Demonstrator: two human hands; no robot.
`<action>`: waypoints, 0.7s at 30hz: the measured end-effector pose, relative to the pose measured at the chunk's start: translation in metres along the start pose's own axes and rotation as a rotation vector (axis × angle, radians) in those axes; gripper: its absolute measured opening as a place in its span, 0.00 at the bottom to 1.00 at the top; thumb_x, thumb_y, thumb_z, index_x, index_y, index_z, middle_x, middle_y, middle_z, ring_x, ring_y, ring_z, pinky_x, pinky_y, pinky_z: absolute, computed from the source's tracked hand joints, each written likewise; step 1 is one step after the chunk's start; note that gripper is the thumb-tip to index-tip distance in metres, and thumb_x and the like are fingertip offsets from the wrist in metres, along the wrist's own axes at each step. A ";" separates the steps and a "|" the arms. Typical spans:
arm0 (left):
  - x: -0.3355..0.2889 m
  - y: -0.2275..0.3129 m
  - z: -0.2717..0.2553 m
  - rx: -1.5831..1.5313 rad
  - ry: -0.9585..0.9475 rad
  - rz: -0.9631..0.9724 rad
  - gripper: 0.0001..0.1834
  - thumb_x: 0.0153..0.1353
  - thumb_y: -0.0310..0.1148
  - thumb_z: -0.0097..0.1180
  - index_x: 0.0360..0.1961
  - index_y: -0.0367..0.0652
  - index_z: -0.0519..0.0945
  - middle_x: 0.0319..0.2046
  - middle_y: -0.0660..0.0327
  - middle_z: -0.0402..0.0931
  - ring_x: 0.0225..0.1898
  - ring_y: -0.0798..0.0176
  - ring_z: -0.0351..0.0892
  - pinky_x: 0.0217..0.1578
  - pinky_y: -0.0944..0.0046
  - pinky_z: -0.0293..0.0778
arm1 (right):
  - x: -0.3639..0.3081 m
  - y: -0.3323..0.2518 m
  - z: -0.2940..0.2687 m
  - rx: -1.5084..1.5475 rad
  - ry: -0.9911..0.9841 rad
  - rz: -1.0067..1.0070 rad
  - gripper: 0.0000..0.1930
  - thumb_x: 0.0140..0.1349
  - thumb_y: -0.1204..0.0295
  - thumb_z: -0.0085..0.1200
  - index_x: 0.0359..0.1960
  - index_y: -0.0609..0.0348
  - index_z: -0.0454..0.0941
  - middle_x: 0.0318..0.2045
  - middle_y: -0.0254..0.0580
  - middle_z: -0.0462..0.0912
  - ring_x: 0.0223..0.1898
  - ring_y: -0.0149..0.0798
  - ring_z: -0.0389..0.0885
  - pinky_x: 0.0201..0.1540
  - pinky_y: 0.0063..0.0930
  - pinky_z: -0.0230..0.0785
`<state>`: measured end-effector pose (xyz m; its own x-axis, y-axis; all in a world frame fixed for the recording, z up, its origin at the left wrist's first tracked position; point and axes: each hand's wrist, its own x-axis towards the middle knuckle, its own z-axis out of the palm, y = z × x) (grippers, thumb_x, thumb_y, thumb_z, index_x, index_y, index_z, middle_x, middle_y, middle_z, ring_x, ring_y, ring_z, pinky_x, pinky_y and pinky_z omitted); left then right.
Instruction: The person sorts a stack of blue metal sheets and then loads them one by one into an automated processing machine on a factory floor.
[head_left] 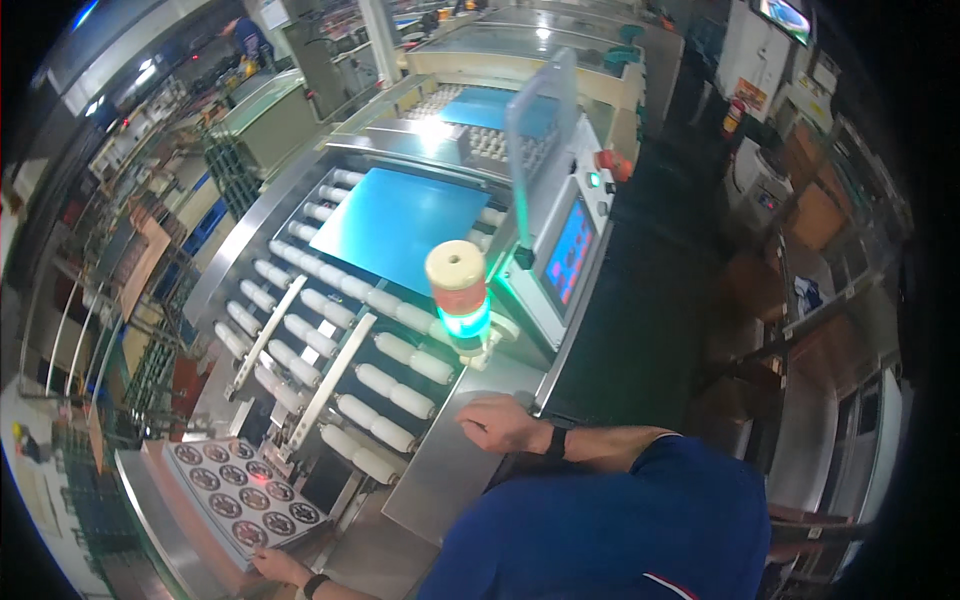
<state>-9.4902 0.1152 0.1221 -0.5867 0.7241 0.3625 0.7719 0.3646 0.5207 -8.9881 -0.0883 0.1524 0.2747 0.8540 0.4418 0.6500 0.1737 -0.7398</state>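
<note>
At the lower left, a pale panel (222, 470) with rows of dark round patterns lies on a stack at the machine's near end. My left hand (283, 568) is at its near corner, fingers drawn together on the edge; the grip is small in view. My right hand (500, 423) is curled into a loose fist and rests on the metal side ledge (440, 490) of the roller conveyor. Nothing shows inside it. Farther along, a blue sheet (400, 225) lies flat on the white rollers (365, 460).
A signal lamp (458, 285) glowing green stands beside my right hand. Behind it are a control screen (570, 250) and a clear upright guard (515, 150). Two pale guide rails (335, 380) cross the rollers. Shelving (820, 400) lines the right side. A person (250, 42) is far left.
</note>
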 end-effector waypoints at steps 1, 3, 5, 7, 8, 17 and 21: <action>0.005 -0.009 0.003 -0.006 -0.003 0.018 0.23 0.70 0.41 0.44 0.36 0.25 0.75 0.36 0.33 0.77 0.40 0.31 0.75 0.41 0.44 0.70 | 0.000 0.000 -0.001 0.003 -0.033 0.006 0.06 0.56 0.73 0.51 0.33 0.59 0.79 0.27 0.47 0.80 0.33 0.52 0.79 0.39 0.42 0.72; 0.017 -0.041 0.012 0.040 -0.017 0.010 0.29 0.69 0.50 0.41 0.40 0.29 0.79 0.39 0.39 0.79 0.42 0.35 0.76 0.45 0.43 0.68 | -0.002 0.001 0.004 0.008 -0.060 0.013 0.07 0.57 0.72 0.50 0.33 0.59 0.79 0.27 0.47 0.79 0.33 0.52 0.79 0.39 0.43 0.72; 0.020 -0.035 0.017 0.021 -0.044 0.002 0.29 0.69 0.49 0.41 0.40 0.28 0.79 0.38 0.39 0.79 0.41 0.35 0.76 0.45 0.43 0.68 | -0.003 0.005 0.002 0.000 -0.075 0.006 0.08 0.57 0.72 0.49 0.34 0.58 0.79 0.27 0.47 0.79 0.33 0.53 0.79 0.39 0.44 0.71; 0.025 -0.036 0.021 0.090 -0.014 0.000 0.29 0.70 0.49 0.41 0.39 0.27 0.78 0.38 0.38 0.79 0.41 0.35 0.76 0.45 0.43 0.68 | -0.006 0.007 0.001 0.010 -0.064 0.014 0.08 0.57 0.72 0.49 0.34 0.57 0.79 0.27 0.48 0.79 0.34 0.53 0.79 0.39 0.45 0.71; 0.026 -0.037 0.019 0.086 -0.035 0.043 0.29 0.70 0.49 0.42 0.39 0.26 0.78 0.39 0.37 0.79 0.42 0.35 0.76 0.45 0.43 0.68 | -0.007 0.007 0.001 0.024 -0.073 0.013 0.08 0.57 0.72 0.49 0.35 0.57 0.79 0.28 0.48 0.79 0.34 0.53 0.79 0.39 0.45 0.71; 0.035 -0.042 0.025 0.003 -0.046 0.032 0.27 0.70 0.46 0.43 0.41 0.27 0.79 0.41 0.37 0.79 0.44 0.36 0.76 0.46 0.46 0.68 | -0.011 0.008 -0.004 0.064 -0.053 -0.011 0.06 0.58 0.71 0.48 0.33 0.57 0.78 0.27 0.48 0.78 0.34 0.54 0.78 0.38 0.48 0.69; 0.043 -0.046 0.025 -0.017 -0.090 -0.016 0.26 0.69 0.45 0.45 0.41 0.26 0.79 0.41 0.37 0.79 0.44 0.37 0.76 0.46 0.46 0.69 | -0.011 0.014 0.001 0.056 -0.069 -0.005 0.06 0.58 0.71 0.48 0.33 0.56 0.78 0.27 0.48 0.78 0.34 0.54 0.78 0.38 0.48 0.69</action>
<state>-9.5447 0.1449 0.0947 -0.5735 0.7685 0.2836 0.7582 0.3668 0.5391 -8.9828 -0.0953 0.1368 0.2208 0.8846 0.4107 0.6099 0.2033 -0.7659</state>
